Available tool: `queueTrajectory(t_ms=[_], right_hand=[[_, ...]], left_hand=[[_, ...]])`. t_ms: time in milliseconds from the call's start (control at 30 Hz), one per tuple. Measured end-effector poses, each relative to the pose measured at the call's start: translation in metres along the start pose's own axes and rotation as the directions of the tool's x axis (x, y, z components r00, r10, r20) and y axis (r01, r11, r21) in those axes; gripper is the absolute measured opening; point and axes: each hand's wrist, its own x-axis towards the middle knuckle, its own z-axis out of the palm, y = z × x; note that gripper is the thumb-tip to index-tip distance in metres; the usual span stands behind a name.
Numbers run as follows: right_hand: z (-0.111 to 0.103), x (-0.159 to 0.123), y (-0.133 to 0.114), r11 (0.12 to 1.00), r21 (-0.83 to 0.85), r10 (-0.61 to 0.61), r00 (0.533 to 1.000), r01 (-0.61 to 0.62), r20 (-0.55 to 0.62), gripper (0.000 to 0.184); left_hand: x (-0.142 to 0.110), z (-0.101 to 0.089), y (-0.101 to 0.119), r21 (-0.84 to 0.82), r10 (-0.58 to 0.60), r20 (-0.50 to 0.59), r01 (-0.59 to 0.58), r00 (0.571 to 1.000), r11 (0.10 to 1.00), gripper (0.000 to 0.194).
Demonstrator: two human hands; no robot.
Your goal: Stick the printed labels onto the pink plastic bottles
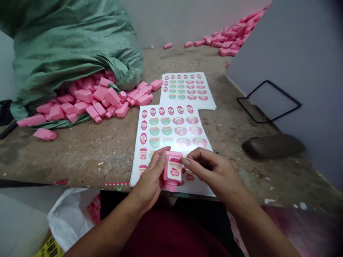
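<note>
Between both hands point(158, 175), pink labelled bottle point(172, 170)

left hand point(150, 176): curled, gripping | right hand point(214, 173): fingers point(197, 159) bent inward | forearms point(107, 232): bare

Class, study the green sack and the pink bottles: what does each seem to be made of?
The green sack looks like woven plastic, its fine weave showing. The pink bottles seem moulded plastic: smooth, satiny, crisp-edged; which plastic cannot be told.
</note>
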Motion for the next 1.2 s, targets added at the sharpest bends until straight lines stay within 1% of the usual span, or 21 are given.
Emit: queueTrajectory(t_ms=[233, 400, 533, 600, 700, 767, 833, 900, 967, 1000, 1033, 1067, 1100, 1133, 1167, 1200], right_hand=[[0.002, 0.000, 0.002, 0.998, -0.056, -0.016, 0.999, 0.015, -0.028, 0.031], [0.003, -0.003, 0.004, 0.980, -0.192, -0.069, 0.995, 0.054, -0.075, 0.029], [0.002, -0.006, 0.006, 0.954, -0.292, -0.135, 0.971, 0.072, -0.199, 0.027], [0.003, -0.007, 0.005, 0.960, -0.268, -0.142, 0.962, 0.077, -0.233, 0.025], [0.009, -0.007, 0.003, 0.984, -0.160, -0.107, 0.980, 0.080, -0.166, 0.025], [0.014, -0.005, 0.003, 0.994, -0.099, -0.064, 0.991, 0.053, -0.117, 0.028], [0.018, -0.003, 0.005, 0.997, -0.063, -0.048, 0.993, 0.042, -0.103, 0.028], [0.019, -0.002, 0.009, 0.997, -0.052, -0.060, 0.992, 0.054, -0.110, 0.027], [0.017, 0.000, 0.017, 0.996, -0.062, -0.069, 0.992, 0.063, -0.103, 0.028], [0.016, 0.002, 0.021, 0.995, -0.073, -0.069, 0.992, 0.062, -0.101, 0.030], [0.015, 0.003, 0.025, 0.995, -0.084, -0.070, 0.993, 0.062, -0.095, 0.031], [0.014, 0.005, 0.029, 0.994, -0.092, -0.075, 0.993, 0.067, -0.094, 0.031], [0.013, 0.007, 0.033, 0.992, -0.099, -0.082, 0.991, 0.072, -0.104, 0.031], [0.013, 0.009, 0.037, 0.991, -0.108, -0.086, 0.991, 0.075, -0.102, 0.028], [0.013, 0.011, 0.040, 0.991, -0.112, -0.093, 0.989, 0.080, -0.113, 0.024], [0.014, 0.012, 0.044, 0.990, -0.113, -0.103, 0.986, 0.089, -0.127, 0.020]], left_hand=[[0.000, -0.002, 0.000, 0.063, -0.001, 0.015, 0.000, 1.000, 0.998, 0.045], [-0.005, -0.001, 0.004, 0.074, -0.030, 0.026, 0.028, 0.999, 0.997, 0.055], [-0.008, -0.001, 0.007, 0.060, -0.076, 0.044, 0.073, 0.996, 0.996, 0.058], [-0.009, 0.000, 0.007, 0.046, -0.089, 0.063, 0.086, 0.994, 0.995, 0.060], [-0.010, 0.002, 0.004, 0.042, -0.087, 0.083, 0.084, 0.993, 0.996, 0.064], [-0.012, 0.002, 0.003, 0.072, -0.085, 0.073, 0.079, 0.994, 0.994, 0.067], [-0.017, -0.006, 0.006, 0.135, -0.087, 0.051, 0.080, 0.995, 0.988, 0.072], [-0.029, -0.027, 0.016, 0.246, -0.112, 0.026, 0.102, 0.993, 0.964, 0.077], [-0.053, -0.061, 0.035, 0.429, -0.157, -0.025, 0.153, 0.987, 0.890, 0.079], [-0.069, -0.080, 0.047, 0.546, -0.179, -0.071, 0.189, 0.981, 0.816, 0.078], [-0.087, -0.099, 0.059, 0.660, -0.169, -0.126, 0.210, 0.977, 0.721, 0.075], [-0.105, -0.115, 0.070, 0.762, -0.153, -0.165, 0.225, 0.974, 0.607, 0.072], [-0.122, -0.129, 0.081, 0.832, -0.125, -0.210, 0.245, 0.970, 0.497, 0.073], [-0.135, -0.138, 0.091, 0.879, -0.100, -0.249, 0.268, 0.963, 0.395, 0.075], [-0.144, -0.144, 0.100, 0.906, -0.073, -0.276, 0.285, 0.958, 0.313, 0.075], [-0.146, -0.146, 0.108, 0.922, -0.033, -0.293, 0.291, 0.956, 0.256, 0.073]])
